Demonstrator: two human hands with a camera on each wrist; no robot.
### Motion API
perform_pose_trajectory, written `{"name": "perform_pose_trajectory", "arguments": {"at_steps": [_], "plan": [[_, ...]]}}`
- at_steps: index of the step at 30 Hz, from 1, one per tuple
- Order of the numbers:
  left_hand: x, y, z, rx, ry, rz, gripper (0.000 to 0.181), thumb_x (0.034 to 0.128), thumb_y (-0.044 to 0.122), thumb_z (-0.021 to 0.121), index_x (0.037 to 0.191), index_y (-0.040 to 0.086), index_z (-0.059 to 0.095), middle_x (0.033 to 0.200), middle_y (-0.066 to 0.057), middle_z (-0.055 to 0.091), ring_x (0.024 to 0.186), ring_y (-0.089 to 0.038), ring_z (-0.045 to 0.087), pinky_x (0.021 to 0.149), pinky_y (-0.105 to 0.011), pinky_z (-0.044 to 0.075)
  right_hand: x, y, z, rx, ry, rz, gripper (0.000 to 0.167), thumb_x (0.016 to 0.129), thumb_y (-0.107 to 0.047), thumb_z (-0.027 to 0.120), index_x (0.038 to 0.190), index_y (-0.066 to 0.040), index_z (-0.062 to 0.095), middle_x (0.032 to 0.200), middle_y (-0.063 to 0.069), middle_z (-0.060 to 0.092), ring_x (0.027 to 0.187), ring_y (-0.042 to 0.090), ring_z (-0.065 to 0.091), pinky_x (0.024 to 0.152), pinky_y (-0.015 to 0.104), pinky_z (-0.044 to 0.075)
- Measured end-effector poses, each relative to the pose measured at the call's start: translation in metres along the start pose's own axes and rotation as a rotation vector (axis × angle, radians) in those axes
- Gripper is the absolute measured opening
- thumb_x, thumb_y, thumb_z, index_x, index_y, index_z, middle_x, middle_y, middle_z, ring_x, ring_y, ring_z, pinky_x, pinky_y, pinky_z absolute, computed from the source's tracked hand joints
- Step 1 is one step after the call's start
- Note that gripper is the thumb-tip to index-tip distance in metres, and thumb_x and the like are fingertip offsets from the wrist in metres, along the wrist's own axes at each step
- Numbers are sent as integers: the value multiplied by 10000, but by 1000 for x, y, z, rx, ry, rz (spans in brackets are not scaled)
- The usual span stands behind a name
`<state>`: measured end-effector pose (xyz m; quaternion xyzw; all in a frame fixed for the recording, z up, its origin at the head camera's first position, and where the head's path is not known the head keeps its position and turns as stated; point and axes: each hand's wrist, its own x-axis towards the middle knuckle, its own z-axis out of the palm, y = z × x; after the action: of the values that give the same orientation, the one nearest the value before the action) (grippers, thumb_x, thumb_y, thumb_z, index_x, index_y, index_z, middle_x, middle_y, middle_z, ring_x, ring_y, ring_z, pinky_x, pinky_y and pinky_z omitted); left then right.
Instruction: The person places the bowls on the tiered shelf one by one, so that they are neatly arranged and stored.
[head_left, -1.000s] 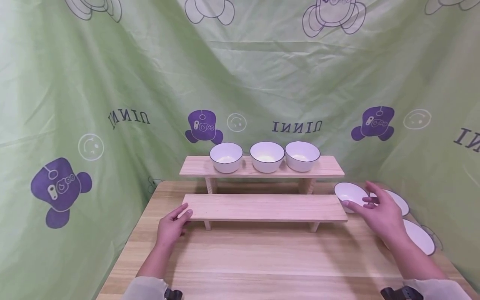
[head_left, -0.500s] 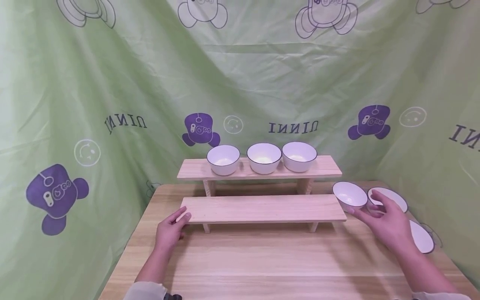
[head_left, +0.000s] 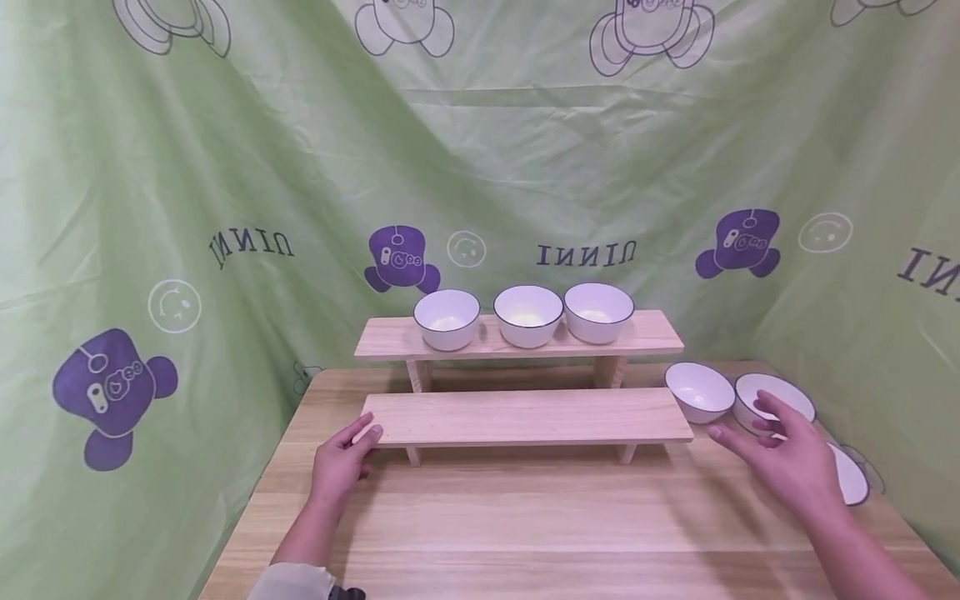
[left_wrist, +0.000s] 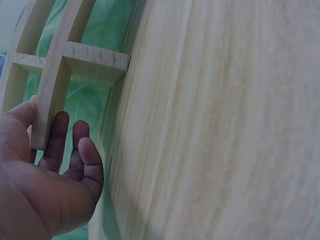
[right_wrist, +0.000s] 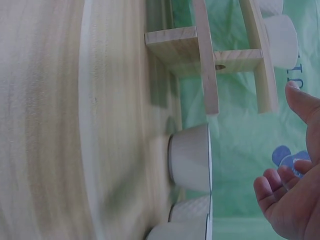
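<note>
My left hand [head_left: 341,462] holds the left end of the lower board of a two-tier wooden shelf [head_left: 525,417]. In the left wrist view the thumb lies on one face of the board and the fingers reach round the other side. My right hand [head_left: 791,454] hovers with parted, relaxed fingers over the right side of the table, holding nothing. Nearest to it are a white dark-rimmed bowl [head_left: 700,396], a second bowl [head_left: 775,398] and a third bowl [head_left: 851,477], partly hidden behind the hand. The right wrist view shows the bowls [right_wrist: 190,157] apart from the fingers.
On the upper board stand three similar white bowls, a left bowl [head_left: 447,321], a middle bowl [head_left: 528,318] and a right bowl [head_left: 598,315]. Beneath everything is a wooden table [head_left: 510,517]. A green printed cloth [head_left: 480,150] hangs round the back and sides.
My right hand has drawn back to the right, away from the nearest bowl on the table. The left hand keeps its place on the board. The head view has shifted slightly.
</note>
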<state>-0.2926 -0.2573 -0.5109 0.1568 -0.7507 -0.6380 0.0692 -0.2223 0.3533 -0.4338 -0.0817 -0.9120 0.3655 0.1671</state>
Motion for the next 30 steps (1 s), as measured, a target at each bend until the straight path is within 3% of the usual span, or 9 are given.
{"name": "perform_pose_trajectory", "arguments": {"at_steps": [6, 13, 16, 23, 30], "plan": [[0, 0, 0, 3, 4, 4, 658, 820, 481, 868, 1383, 192, 687, 1409, -189, 625, 941, -241, 743, 600, -278, 568, -9, 6, -1, -17, 11, 18, 978, 869, -491, 830, 1596, -32, 365, 1367, 313, 582, 1046, 394, 613, 647, 153, 455], [1, 0, 0, 10, 1, 7, 671, 817, 499, 865, 1387, 194, 684, 1433, -195, 605, 977, -274, 744, 605, -284, 575, -16, 11, -4, -18, 13, 32, 978, 873, -490, 828, 1590, -15, 362, 1363, 325, 568, 1071, 465, 617, 629, 141, 453], [1, -1, 0, 15, -1, 6, 675, 817, 501, 864, 1390, 194, 680, 1443, -196, 597, 985, -274, 743, 603, -283, 573, -19, 14, -4, -13, 9, 51, 966, 880, -489, 821, 1588, -15, 366, 1356, 299, 565, 1037, 386, 627, 626, 137, 457], [1, -1, -1, 6, -2, 6, 661, 835, 483, 857, 1397, 184, 676, 1444, -195, 597, 1005, -280, 747, 606, -278, 569, -24, 22, -5, 1, 17, 78, 949, 881, -469, 827, 1586, -22, 376, 1398, 300, 551, 924, -12, 497, 637, 124, 457], [0, -1, -1, 11, -12, 5, 676, 831, 497, 854, 1403, 188, 669, 1481, -200, 563, 1011, -284, 747, 614, -281, 573, -30, 31, -8, 1, 56, 84, 929, 872, -456, 840, 1572, -24, 407, 1444, 301, 522, 911, -150, 395, 647, 84, 431]]}}
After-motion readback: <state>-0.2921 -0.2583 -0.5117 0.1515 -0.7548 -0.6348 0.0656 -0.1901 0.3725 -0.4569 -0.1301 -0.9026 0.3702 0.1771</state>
